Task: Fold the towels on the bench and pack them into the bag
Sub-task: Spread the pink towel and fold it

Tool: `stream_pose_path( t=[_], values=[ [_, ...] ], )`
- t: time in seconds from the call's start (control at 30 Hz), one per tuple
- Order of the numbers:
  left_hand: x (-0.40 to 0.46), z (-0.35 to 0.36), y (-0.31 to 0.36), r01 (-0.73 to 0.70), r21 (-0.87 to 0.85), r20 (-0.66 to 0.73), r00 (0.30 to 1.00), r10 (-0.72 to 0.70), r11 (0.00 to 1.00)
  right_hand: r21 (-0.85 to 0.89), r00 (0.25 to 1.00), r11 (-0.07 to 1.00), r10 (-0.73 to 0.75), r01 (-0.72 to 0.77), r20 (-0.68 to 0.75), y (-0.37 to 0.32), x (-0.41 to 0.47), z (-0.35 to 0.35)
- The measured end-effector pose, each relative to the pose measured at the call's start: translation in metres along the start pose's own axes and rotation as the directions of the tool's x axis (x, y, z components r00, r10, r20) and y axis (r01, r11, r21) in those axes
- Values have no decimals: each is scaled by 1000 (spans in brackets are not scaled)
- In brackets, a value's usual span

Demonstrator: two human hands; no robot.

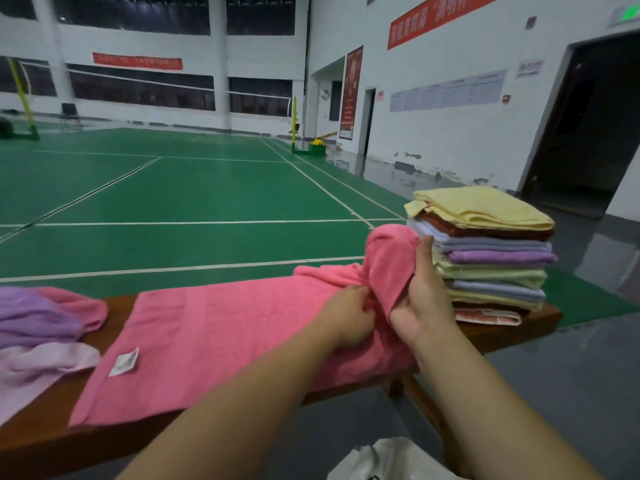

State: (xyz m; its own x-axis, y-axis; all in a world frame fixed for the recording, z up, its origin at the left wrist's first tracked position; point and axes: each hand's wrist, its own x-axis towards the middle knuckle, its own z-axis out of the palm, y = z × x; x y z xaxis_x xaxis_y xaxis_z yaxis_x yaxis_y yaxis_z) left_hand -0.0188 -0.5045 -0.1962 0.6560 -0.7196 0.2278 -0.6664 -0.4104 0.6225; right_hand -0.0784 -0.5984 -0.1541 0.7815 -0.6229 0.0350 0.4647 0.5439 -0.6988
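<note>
A pink towel lies spread along the wooden bench, a white label near its front left corner. Its right end is bunched and lifted. My left hand pinches the towel's right part from the left. My right hand grips the raised fold, thumb up against the cloth. Just right of my hands stands a tall stack of folded towels in yellow, brown, purple and pale green. A white bag shows at the bottom edge, below the bench.
Loose purple and light pink towels lie heaped at the bench's left end. Beyond the bench is a green court floor with white lines. A grey floor and a dark doorway are to the right.
</note>
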Motion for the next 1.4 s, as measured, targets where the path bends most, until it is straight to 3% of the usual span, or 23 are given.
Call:
stream_pose_path(
  t=[0.1, 0.17, 0.23, 0.33, 0.37, 0.43, 0.5, 0.53, 0.6, 0.7, 0.8, 0.9, 1.07, 1.13, 1.23, 1.33, 1.4],
  values=[
    [-18, -43, -35, 114, -84, -184, 975, -128, 990, -120, 998, 992, -32, 38, 51, 6, -13, 19],
    [-39, -81, -55, 196, -288, -229, 936, -267, 937, -171, 991, 983, -46, 68, 128, 15, -25, 41],
    [-68, -117, -73, 248, -520, -189, 900, -393, 818, -273, 976, 952, -86, 140, 201, 30, -45, 69],
    [-118, -166, -95, 368, -683, -49, 838, -543, 631, -510, 926, 811, -102, 288, 363, 63, -82, 112],
    [-134, -179, -103, 420, -711, 21, 814, -581, 564, -520, 888, 791, -61, 322, 457, 75, -98, 124],
    [-160, -201, -127, 494, -732, 133, 779, -613, 469, -580, 733, 690, 105, 434, 673, 106, -121, 139],
    [-182, -211, -147, 559, -701, 176, 738, -652, 444, -691, 588, 443, 367, 570, 721, 137, -135, 140],
    [-191, -213, -152, 602, -660, 176, 706, -686, 451, -708, 557, 344, 444, 617, 702, 149, -136, 137],
    [-202, -213, -151, 643, -592, 137, 674, -726, 485, -733, 594, 274, 445, 622, 670, 159, -137, 133],
    [-205, -209, -141, 624, -478, -4, 702, -712, 618, -794, 728, 278, 318, 540, 607, 157, -125, 125],
    [-203, -202, -144, 615, -101, -195, 759, -622, 782, -821, 805, 70, 169, 566, 569, 153, -102, 110],
    [-198, -195, -136, 587, 80, -285, 788, -545, 806, -821, 810, -50, 203, 569, 550, 150, -94, 91],
    [-193, -190, -128, 623, 273, -299, 780, -550, 733, -670, 728, -295, 365, 681, 580, 159, -85, 69],
    [-193, -189, -123, 650, 367, -325, 760, -563, 665, -674, 743, -333, 424, 659, 517, 160, -83, 69],
    [-195, -194, -108, 676, 413, -244, 728, -641, 610, -657, 729, -348, 477, 669, 490, 157, -86, 71],
    [-195, -207, -102, 749, 298, -46, 631, -775, 592, -667, 720, -328, 507, 669, 474, 145, -80, 69],
    [-192, -215, -102, 780, 257, 7, 589, -808, 571, -674, 725, -332, 517, 660, 455, 131, -76, 73]
  ],
)
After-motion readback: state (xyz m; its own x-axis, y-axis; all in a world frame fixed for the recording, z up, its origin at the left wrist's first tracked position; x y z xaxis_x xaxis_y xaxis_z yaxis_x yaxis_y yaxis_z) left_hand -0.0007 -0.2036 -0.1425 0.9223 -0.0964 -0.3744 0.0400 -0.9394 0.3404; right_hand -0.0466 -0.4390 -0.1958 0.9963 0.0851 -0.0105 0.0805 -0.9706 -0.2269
